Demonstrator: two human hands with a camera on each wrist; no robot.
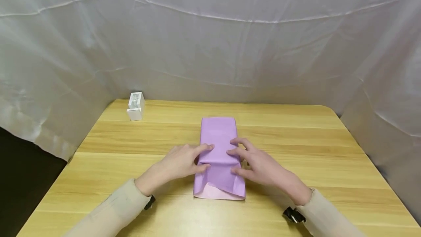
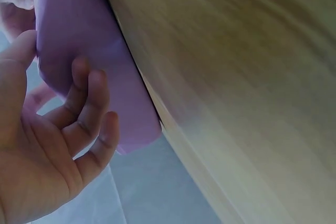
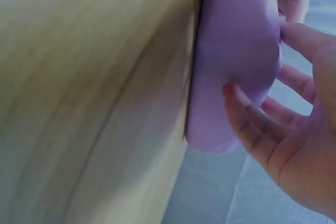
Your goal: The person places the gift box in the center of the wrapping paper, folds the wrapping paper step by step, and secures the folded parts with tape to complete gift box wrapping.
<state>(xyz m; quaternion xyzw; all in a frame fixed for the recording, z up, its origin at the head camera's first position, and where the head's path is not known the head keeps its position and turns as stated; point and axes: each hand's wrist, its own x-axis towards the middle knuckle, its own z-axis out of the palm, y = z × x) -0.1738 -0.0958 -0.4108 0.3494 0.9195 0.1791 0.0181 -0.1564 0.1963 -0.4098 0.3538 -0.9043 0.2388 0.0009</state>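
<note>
A long purple paper package [image 1: 218, 131] lies on the wooden table, its length pointing away from me. Its near end is loose, and a paler pink inner side shows under the lifted edge. From the left, my left hand [image 1: 177, 162] rests thumb and forefinger on the top; in the left wrist view its other fingers [image 2: 94, 98] bend loosely beside the package's side. My right hand [image 1: 264, 165] touches the top and right edge with spread fingers. In the right wrist view a fingertip lies against the purple side [image 3: 226, 56]. What is inside the paper is hidden.
At the table's back left corner stands a small white box [image 1: 135, 114] with a clear window, perhaps a tape dispenser. Pale grey cloth [image 1: 210, 57] hangs behind the table [image 1: 296, 131] and along both sides. Dark wrist straps show at both sleeves.
</note>
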